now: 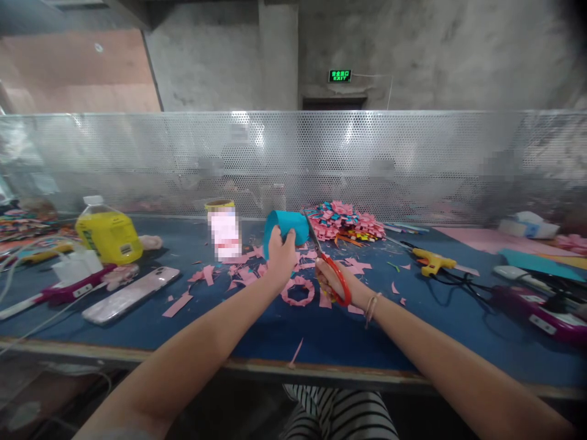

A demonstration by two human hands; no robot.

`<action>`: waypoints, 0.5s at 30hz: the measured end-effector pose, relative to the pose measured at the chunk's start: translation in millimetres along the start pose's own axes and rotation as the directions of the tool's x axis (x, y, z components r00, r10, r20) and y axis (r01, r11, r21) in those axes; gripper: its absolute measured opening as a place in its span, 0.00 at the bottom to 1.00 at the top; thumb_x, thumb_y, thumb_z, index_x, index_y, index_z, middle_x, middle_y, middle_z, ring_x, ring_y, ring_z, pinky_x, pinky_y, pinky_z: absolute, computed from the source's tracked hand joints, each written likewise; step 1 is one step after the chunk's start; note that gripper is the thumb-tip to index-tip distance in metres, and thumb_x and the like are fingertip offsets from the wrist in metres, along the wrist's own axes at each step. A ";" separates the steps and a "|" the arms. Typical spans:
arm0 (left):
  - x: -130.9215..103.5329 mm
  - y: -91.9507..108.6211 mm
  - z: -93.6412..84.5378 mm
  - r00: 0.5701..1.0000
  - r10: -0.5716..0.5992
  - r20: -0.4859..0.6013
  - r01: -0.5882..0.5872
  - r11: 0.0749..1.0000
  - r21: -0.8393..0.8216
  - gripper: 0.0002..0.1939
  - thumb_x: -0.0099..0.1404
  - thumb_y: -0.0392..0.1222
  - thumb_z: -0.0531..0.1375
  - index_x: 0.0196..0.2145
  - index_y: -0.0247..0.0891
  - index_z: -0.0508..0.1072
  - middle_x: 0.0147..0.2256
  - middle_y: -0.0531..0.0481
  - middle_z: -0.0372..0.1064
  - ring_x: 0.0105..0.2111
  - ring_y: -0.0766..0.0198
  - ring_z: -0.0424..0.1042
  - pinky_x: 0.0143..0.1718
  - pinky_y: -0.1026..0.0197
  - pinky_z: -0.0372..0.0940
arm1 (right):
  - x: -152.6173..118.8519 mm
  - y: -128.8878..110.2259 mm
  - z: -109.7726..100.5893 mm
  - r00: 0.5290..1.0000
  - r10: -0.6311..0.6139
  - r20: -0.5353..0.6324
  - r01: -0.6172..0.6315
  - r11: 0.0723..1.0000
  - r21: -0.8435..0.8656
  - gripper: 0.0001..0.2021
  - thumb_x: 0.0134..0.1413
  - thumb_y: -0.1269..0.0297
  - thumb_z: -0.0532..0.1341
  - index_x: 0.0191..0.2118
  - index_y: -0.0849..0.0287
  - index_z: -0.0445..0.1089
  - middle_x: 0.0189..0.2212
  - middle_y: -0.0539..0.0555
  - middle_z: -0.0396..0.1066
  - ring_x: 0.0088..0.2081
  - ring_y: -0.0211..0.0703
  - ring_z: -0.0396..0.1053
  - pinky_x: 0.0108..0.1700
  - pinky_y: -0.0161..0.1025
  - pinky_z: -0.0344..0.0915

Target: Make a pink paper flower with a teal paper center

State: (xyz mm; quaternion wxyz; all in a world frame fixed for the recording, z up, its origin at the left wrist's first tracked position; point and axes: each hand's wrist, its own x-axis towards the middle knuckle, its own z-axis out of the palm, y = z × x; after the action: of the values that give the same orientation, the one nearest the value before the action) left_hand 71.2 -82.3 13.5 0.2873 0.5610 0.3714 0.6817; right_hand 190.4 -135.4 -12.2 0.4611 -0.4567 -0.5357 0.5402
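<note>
My left hand grips a curved piece of blue paper, thumb on its near side. In my right hand is a pair of red-handled scissors, their blades pointing up and away, close to the paper's right edge. Whether the blades touch the paper I cannot tell. Below and between my hands a pink paper ring lies on the blue table. Pink paper scraps are scattered around it.
Behind my hands lies a pile of pink and blue paper pieces. A canister, a yellow liquid bottle and a phone stand or lie leftward. At right are a yellow glue gun and a purple power strip. A perforated metal panel borders the back.
</note>
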 end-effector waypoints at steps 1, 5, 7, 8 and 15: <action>-0.2 0.2 -0.5 1.000 0.025 -0.006 -0.024 0.999 0.041 0.05 0.55 0.42 0.55 0.29 0.38 0.64 0.28 0.51 0.65 0.28 0.65 0.65 0.33 0.61 0.61 | 0.0 0.3 -0.4 1.000 0.009 0.003 -0.009 1.000 0.010 0.18 0.44 0.46 0.54 0.24 0.57 0.54 0.13 0.42 0.50 0.12 0.29 0.49 0.11 0.30 0.51; -6.8 0.7 1.1 0.989 0.033 0.143 -0.041 0.998 0.057 0.06 0.56 0.42 0.54 0.30 0.37 0.65 0.24 0.53 0.64 0.22 0.67 0.63 0.28 0.62 0.61 | 2.6 2.9 -3.2 0.996 0.070 0.055 -0.076 0.990 0.120 0.19 0.44 0.43 0.52 0.24 0.57 0.54 0.13 0.41 0.49 0.11 0.28 0.47 0.11 0.29 0.49; -11.1 0.0 3.6 0.979 0.029 0.200 -0.034 0.999 0.023 0.08 0.56 0.42 0.54 0.32 0.37 0.67 0.24 0.53 0.65 0.21 0.67 0.63 0.27 0.63 0.61 | 4.9 4.9 -5.1 0.996 0.065 0.061 -0.075 0.983 0.168 0.21 0.43 0.42 0.53 0.25 0.57 0.54 0.13 0.41 0.49 0.11 0.28 0.47 0.10 0.28 0.49; -12.8 -0.4 4.7 0.976 0.043 0.215 -0.046 0.999 0.012 0.08 0.55 0.42 0.55 0.33 0.37 0.67 0.25 0.52 0.66 0.22 0.67 0.64 0.28 0.62 0.61 | 6.1 5.7 -6.0 0.997 0.057 0.054 -0.066 0.981 0.182 0.21 0.43 0.41 0.53 0.25 0.57 0.55 0.13 0.41 0.49 0.11 0.28 0.47 0.11 0.28 0.49; -9.6 -0.2 2.3 0.985 0.061 0.160 -0.062 0.998 0.000 0.08 0.55 0.41 0.56 0.32 0.36 0.69 0.29 0.48 0.68 0.29 0.65 0.66 0.35 0.60 0.62 | 6.9 4.3 -8.5 0.991 0.090 0.104 -0.110 0.971 0.213 0.21 0.43 0.41 0.53 0.25 0.57 0.55 0.13 0.41 0.50 0.11 0.28 0.48 0.11 0.28 0.50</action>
State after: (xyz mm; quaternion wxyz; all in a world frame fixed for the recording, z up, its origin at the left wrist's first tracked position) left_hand 75.4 -89.6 8.3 0.2935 0.6260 0.3313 0.6420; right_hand 197.6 -127.2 -16.7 0.4550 -0.4041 -0.4706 0.6390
